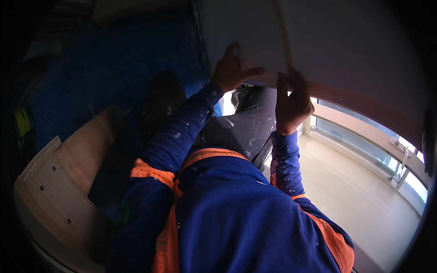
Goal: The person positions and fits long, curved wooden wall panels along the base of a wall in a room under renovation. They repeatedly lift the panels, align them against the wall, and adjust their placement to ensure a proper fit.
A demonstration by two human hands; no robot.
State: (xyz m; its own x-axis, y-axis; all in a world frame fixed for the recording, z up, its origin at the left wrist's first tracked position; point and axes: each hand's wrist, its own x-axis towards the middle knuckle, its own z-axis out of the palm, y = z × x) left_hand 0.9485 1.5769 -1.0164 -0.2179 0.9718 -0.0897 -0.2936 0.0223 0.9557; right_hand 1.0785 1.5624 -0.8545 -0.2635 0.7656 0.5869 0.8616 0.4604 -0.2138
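Observation:
A large pale board (346, 50) fills the upper right, its near edge toward my body. My left hand (230, 70) is at the board's near left corner, fingers stretched up and the thumb spread out along the near edge. On the near edge, farther right, my right hand (293, 102) has its thumb and fingers pinched at the lower end of a narrow yellowish-brown strip (282, 32). That strip runs away from me across the board's face. Shadow makes it hard to tell whether it is a tape measure or something else.
My dark, paint-spotted trouser leg (250, 123) is beneath the board's edge. To the right are a bright window frame (359, 120) and a cream surface (359, 182). At lower left stands a wooden piece with dark screw heads (59, 182). Blue covering (114, 59) lies on the floor.

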